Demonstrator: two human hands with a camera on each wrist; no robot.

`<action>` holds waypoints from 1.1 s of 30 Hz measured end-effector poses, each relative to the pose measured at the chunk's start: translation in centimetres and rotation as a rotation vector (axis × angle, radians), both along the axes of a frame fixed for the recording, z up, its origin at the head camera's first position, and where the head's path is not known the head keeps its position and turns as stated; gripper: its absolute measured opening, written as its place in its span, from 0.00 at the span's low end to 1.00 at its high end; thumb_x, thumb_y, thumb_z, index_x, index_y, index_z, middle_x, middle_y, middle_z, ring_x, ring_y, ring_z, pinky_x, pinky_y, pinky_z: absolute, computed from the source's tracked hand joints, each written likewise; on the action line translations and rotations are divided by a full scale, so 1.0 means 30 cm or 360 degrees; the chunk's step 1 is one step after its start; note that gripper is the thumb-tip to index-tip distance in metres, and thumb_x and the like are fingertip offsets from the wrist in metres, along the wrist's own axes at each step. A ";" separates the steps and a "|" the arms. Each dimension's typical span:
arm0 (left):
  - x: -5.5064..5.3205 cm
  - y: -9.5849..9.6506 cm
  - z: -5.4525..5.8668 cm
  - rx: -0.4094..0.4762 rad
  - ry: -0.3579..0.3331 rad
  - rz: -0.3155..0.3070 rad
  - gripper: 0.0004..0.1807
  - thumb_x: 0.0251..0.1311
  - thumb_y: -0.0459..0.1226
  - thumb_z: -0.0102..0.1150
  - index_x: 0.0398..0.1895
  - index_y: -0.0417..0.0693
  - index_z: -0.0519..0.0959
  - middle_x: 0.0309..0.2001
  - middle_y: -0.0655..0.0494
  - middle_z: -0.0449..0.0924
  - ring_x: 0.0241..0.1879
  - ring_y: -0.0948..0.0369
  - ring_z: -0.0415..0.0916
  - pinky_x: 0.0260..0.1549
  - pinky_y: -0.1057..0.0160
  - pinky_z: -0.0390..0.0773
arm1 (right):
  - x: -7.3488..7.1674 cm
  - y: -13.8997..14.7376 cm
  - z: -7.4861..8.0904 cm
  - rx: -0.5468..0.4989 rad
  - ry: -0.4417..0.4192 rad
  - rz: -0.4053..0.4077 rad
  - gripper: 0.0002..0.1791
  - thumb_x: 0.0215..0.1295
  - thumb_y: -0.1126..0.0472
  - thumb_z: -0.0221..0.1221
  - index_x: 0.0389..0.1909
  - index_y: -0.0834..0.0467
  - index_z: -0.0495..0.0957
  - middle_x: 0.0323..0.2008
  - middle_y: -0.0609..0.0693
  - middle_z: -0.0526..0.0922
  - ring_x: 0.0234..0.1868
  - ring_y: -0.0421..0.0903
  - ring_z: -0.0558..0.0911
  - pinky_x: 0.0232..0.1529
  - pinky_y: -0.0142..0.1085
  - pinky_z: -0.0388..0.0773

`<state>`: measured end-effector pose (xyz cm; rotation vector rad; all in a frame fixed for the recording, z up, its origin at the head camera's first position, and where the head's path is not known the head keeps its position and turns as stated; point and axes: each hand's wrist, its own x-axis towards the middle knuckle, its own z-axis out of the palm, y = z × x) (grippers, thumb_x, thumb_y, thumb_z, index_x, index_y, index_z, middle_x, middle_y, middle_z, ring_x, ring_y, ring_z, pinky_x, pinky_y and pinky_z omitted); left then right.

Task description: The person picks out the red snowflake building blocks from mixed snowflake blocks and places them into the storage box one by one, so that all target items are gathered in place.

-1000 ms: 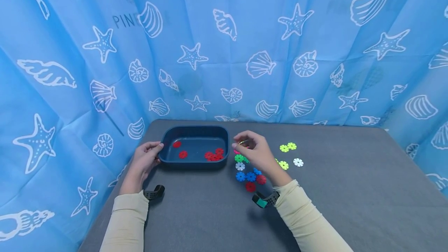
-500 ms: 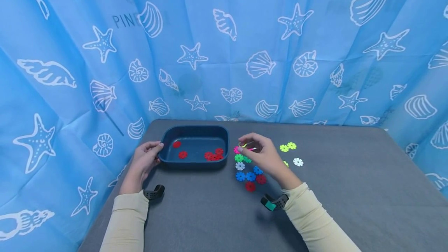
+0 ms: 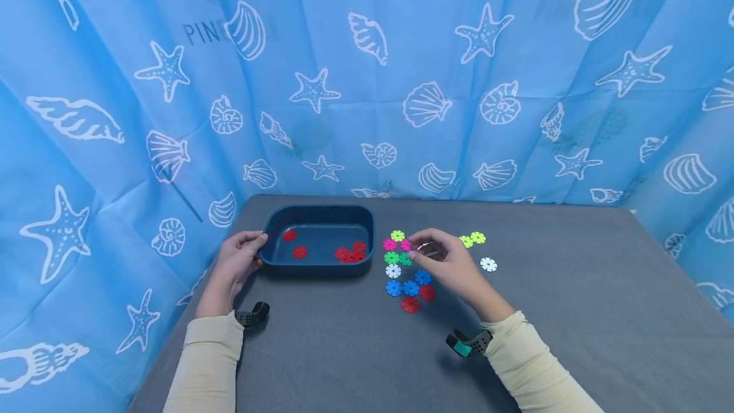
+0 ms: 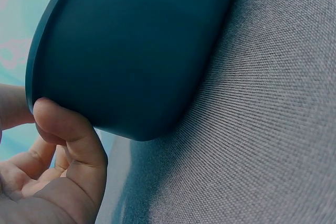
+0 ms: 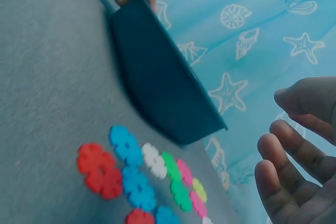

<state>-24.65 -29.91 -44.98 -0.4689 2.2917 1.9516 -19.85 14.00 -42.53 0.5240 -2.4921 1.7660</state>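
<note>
My left hand point(image 3: 236, 260) pinches the left end of a dark blue plastic box point(image 3: 318, 270), thumb on the rim; the left wrist view shows the grip close up. Red snowflake discs point(image 3: 300, 252) lie inside the box. Right of it, my right hand point(image 3: 453, 263) hovers over the table with fingers apart, nothing between them in the right wrist view. Close by its fingertips lie a yellow disc point(image 3: 397, 236), a pink disc point(image 3: 389, 245) and a green disc point(image 3: 391, 258). The hand partly covers more discs.
Nearer me are a white disc point(image 3: 392, 271), several blue discs point(image 3: 394, 288) and red discs point(image 3: 410, 304). Beyond the right hand lie yellow discs point(image 3: 478, 238) and a white disc point(image 3: 489, 264). A blue shell-print curtain point(image 3: 367, 81) hangs behind the grey table point(image 3: 573, 298).
My right hand has drawn back to the right, away from the box. The yellow disc that was at its fingertips now lies flat above the pink ones. The left hand and box stay put.
</note>
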 end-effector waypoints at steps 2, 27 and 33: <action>-0.001 0.001 0.000 -0.0006 -0.0001 0.0002 0.28 0.76 0.52 0.61 0.70 0.46 0.74 0.49 0.54 0.75 0.38 0.66 0.75 0.38 0.70 0.81 | 0.007 0.014 -0.010 0.0007 -0.0005 -0.0009 0.13 0.73 0.62 0.67 0.55 0.59 0.83 0.51 0.63 0.85 0.47 0.52 0.86 0.48 0.34 0.84; -0.012 0.005 0.002 -0.0017 -0.0021 0.0000 0.29 0.77 0.53 0.59 0.71 0.46 0.73 0.52 0.54 0.73 0.40 0.64 0.75 0.38 0.70 0.81 | 0.067 0.144 -0.111 0.0175 -0.0025 0.0010 0.14 0.71 0.62 0.69 0.53 0.64 0.83 0.43 0.55 0.86 0.36 0.44 0.81 0.33 0.33 0.79; -0.004 0.005 0.000 -0.0033 -0.0026 0.0005 0.29 0.77 0.53 0.59 0.71 0.46 0.73 0.53 0.54 0.74 0.42 0.63 0.75 0.40 0.69 0.82 | 0.068 0.151 -0.124 0.0132 -0.0024 0.0050 0.13 0.71 0.64 0.68 0.52 0.65 0.83 0.40 0.56 0.86 0.34 0.42 0.80 0.31 0.33 0.78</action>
